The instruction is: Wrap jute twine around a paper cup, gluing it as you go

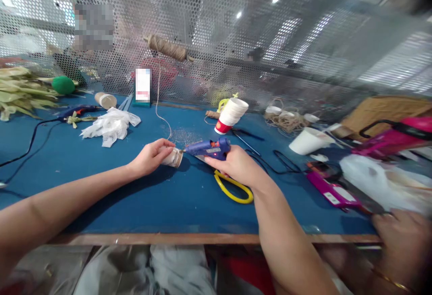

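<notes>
My left hand [151, 156] holds a small paper cup [173, 157] lying on its side on the blue table mat [141, 196]. My right hand [236, 164] grips a blue hot glue gun [209, 148], whose nozzle points left and touches the cup's rim. A red light glows on the gun. Yellow-handled scissors [232, 189] lie under my right wrist. A thin jute string [158, 106] runs down from a twine spool [167, 47] on the mesh wall toward the cup.
A stack of paper cups [231, 115] lies behind the gun. White lace [110, 126], a second glue gun [76, 111] and dry leaves [20, 90] sit at left. Another person's hand [403, 236] rests at the right edge near pink tools [332, 191] and a white cup [308, 141].
</notes>
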A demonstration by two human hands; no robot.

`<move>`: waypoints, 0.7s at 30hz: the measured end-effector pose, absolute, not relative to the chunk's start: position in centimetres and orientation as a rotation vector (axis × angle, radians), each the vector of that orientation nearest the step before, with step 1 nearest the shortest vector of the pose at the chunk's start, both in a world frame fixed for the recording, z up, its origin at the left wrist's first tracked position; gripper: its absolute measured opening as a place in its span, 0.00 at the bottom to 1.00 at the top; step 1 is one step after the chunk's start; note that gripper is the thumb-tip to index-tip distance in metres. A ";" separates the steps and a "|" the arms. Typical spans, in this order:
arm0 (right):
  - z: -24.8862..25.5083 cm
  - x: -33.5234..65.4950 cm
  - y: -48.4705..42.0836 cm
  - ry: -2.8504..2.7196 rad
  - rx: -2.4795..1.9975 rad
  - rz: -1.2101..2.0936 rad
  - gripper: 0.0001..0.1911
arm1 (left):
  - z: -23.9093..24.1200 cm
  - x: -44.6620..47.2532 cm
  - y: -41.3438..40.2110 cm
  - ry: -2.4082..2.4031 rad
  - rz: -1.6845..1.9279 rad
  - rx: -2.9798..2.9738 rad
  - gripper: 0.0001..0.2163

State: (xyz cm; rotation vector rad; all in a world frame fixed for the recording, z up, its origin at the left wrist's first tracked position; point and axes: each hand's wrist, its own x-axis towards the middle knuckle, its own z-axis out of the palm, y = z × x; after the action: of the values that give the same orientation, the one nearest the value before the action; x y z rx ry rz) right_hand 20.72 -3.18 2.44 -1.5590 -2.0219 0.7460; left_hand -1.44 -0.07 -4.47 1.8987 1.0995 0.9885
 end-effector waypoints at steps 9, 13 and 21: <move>2.1 20.9 -3.2 -2.102 -1.527 0.604 0.12 | -4.6 -1.7 0.0 1.121 1.038 1.938 0.15; 2.2 20.9 -3.4 -2.104 -1.540 0.587 0.11 | -4.7 -1.7 0.1 1.109 1.034 1.935 0.16; 2.0 20.7 -3.5 -2.079 -1.526 0.541 0.13 | -4.0 -1.7 -0.1 1.154 1.024 1.972 0.16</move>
State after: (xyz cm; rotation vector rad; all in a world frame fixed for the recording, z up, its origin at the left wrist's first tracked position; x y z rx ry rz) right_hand 20.67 -3.45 2.00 -1.5262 -2.0787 0.5407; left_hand -1.69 -0.09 -3.96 1.9721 1.1543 1.0245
